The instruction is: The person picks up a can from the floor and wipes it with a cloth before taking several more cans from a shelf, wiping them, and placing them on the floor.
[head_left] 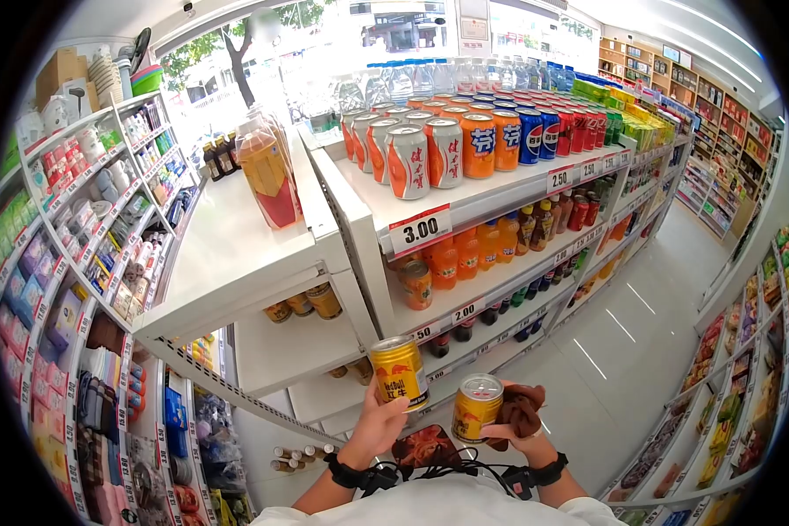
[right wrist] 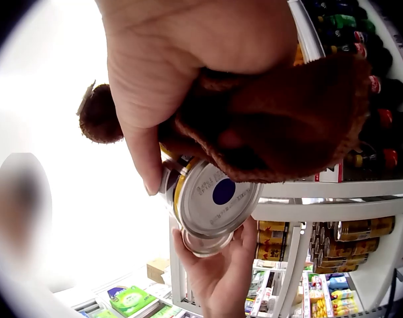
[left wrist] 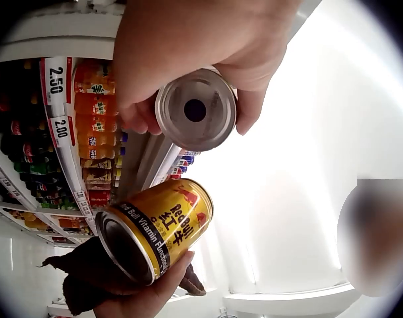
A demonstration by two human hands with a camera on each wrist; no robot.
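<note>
In the head view, the left hand (head_left: 380,423) grips a gold Red Bull can (head_left: 400,373) upright at the lower middle. Just right of it, the right hand (head_left: 522,438) holds a second gold can (head_left: 477,408) along with a brown cloth (head_left: 522,410). The cans are apart in the head view. From the left wrist view, the bottom of the left hand's can (left wrist: 196,110) faces the camera, while the other can (left wrist: 163,228) shows its Red Bull label. Brown cloth (right wrist: 281,119) lies under the right palm against its can (right wrist: 218,197) in the right wrist view.
A white shelf unit with a 3.00 price tag (head_left: 420,230) carries rows of cans and bottles ahead. Gold cans (head_left: 325,302) stand inside the end shelf at left. Several cans (head_left: 305,454) are near the floor. Packed shelves line both sides; a tiled aisle (head_left: 618,329) runs right.
</note>
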